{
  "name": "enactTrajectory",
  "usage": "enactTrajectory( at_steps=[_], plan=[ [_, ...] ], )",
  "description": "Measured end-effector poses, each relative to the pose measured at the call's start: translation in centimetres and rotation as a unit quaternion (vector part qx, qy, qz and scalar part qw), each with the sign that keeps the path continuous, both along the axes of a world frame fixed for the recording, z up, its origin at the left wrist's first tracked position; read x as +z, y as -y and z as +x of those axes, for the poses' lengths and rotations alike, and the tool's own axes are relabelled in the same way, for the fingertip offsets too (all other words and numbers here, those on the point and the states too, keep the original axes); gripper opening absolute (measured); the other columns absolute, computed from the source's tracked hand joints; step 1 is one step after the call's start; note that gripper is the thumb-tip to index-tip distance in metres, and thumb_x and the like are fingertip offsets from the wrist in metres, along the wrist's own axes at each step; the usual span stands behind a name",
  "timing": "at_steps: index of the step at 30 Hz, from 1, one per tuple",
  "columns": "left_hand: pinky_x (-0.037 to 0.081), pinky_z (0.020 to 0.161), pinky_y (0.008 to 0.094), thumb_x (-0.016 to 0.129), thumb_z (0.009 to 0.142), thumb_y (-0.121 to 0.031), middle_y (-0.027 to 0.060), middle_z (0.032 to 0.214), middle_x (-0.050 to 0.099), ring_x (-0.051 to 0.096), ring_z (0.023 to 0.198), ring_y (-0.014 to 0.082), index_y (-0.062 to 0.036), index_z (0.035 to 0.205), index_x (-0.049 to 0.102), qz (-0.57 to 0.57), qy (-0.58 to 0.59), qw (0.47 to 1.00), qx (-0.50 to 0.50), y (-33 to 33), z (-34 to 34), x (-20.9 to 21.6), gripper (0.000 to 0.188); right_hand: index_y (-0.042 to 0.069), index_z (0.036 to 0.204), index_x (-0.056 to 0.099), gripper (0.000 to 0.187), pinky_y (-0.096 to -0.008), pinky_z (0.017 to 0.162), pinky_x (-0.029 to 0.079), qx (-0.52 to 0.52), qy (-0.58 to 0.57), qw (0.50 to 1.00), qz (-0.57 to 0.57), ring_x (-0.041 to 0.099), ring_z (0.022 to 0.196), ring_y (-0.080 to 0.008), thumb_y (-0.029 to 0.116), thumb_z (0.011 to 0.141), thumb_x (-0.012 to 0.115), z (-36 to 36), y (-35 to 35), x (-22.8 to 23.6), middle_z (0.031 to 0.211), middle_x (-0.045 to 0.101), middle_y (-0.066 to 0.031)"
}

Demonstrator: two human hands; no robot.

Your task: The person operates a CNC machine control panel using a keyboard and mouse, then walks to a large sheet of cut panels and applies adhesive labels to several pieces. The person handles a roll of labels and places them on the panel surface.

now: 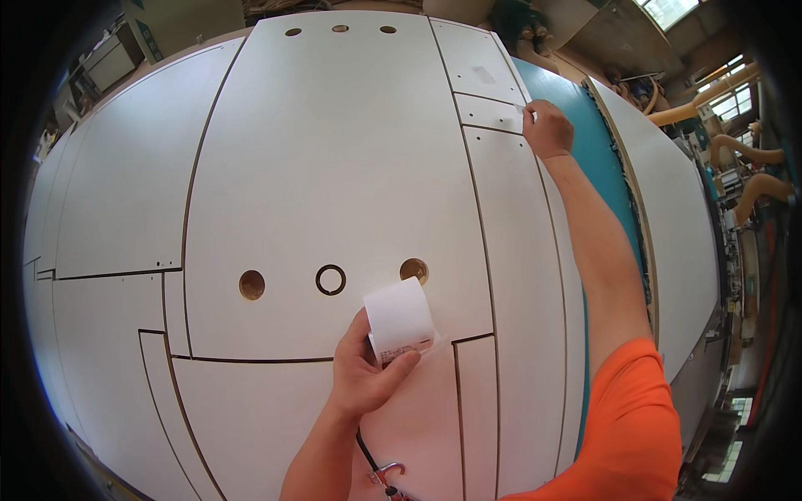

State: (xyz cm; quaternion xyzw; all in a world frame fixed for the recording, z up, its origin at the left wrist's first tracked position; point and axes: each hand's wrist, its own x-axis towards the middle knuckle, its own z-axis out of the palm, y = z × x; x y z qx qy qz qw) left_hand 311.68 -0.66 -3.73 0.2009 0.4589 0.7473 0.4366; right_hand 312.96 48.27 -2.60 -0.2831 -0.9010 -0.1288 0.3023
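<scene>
l hand (pixel 361 376) clamped on label roll (pixel 399 313), r hand (pixel 548 129) fingers together by narrow panel (pixel 489 113) — prob. labelling step — next calls for careful placing.

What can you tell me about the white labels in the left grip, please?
The labels look like white paper, rolled or stacked I cannot tell: mostly blank, with dark print near the lower edge and a translucent strip jutting right. The left grip holds them tilted over the board, thumb at the bottom.
</scene>
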Motion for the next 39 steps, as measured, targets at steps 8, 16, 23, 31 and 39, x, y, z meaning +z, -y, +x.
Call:
enactTrajectory(
  at_steps=[8,16,23,31,39],
  plan=[
    [0.053,0.092,0.0334,0.073,0.083,-0.002,0.0086,0.12,0.063,0.062,0.108,0.0169,0.0018,0.136,0.048,0.0,0.016,1.0,0.011,0.1,0.0,-0.4,0.059,0.013,0.091,0.071,0.013,-0.0413,0.08,0.055,-0.075,0.102,0.986,-0.105,0.069,0.091,-0.0306,0.024,0.088,0.065,-0.9,-0.1,-1.5,0.094,0.073,-0.0094],
    [0.052,0.095,0.0341,0.068,0.084,0.005,0.0086,0.121,0.061,0.062,0.111,0.0179,0.003,0.139,0.045,-0.003,0.014,1.0,0.004,-0.1,0.0,-0.1,0.059,0.01,0.124,0.067,0.038,-0.0379,0.103,0.047,0.001,0.078,0.975,-0.208,0.061,0.119,-0.0293,0.033,0.095,0.057,0.1,-1.2,-3.1,0.126,0.066,-0.0144],
    [0.052,0.095,0.0346,0.068,0.085,0.002,0.0089,0.121,0.061,0.062,0.11,0.0175,0.0024,0.138,0.045,-0.011,-0.01,1.0,0.013,0.2,-0.4,-0.1,0.057,0.002,0.135,0.057,0.05,-0.037,0.115,0.035,0.039,0.107,0.982,-0.151,0.046,0.138,-0.0296,0.037,0.1,0.051,0.6,0.6,-5.0,0.147,0.05,-0.0166],
    [0.053,0.068,0.0266,0.074,0.09,-0.018,0.0059,0.106,0.067,0.064,0.09,0.0116,-0.0023,0.134,0.05,-0.017,0.036,0.999,0.036,0.0,-0.8,0.3,0.053,0.004,0.117,0.069,0.036,-0.0388,0.101,0.048,0.033,0.149,0.968,-0.201,0.063,0.114,-0.0303,0.03,0.093,0.062,3.4,3.6,-1.5,0.122,0.068,-0.0145],
    [0.05,0.058,0.0244,0.073,0.093,-0.028,0.0044,0.097,0.066,0.06,0.073,0.0088,-0.0028,0.13,0.052,-0.036,0.042,0.996,0.073,0.2,-0.9,0.0,0.05,0.007,0.106,0.07,0.031,-0.0409,0.095,0.051,0.468,-0.016,0.858,-0.21,0.062,0.109,-0.0283,0.016,0.078,0.08,4.7,26.8,6.4,0.115,0.067,-0.0091]
  ],
)
